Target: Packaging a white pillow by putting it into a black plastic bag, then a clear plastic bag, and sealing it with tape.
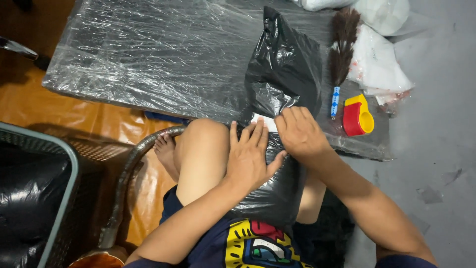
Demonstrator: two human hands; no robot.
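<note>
Low black table (pixel 148 54) wrapped in clear plastic film, spread across the top of the view over an orange floor sheet (pixel 64 119). Dark mesh basket (pixel 59 164) with a pale rim at lower left, black plastic inside. Black plastic bag (pixel 285 74), draped from the table edge down over the lap (its upper part puffed and standing, its lower part stretched flat across the knees). Left hand (pixel 250 156) laid flat on the lower bag, fingers spread apart, palm pressing down. Right hand (pixel 297 131) just beside it, higher on the bag, fingers together and curled at a fold; whether pinching it, cannot tell. Beyond the hands, a dark feather brush (pixel 342 47) with a blue handle, and a red-and-yellow tape dispenser (pixel 357 116) near it.
</note>
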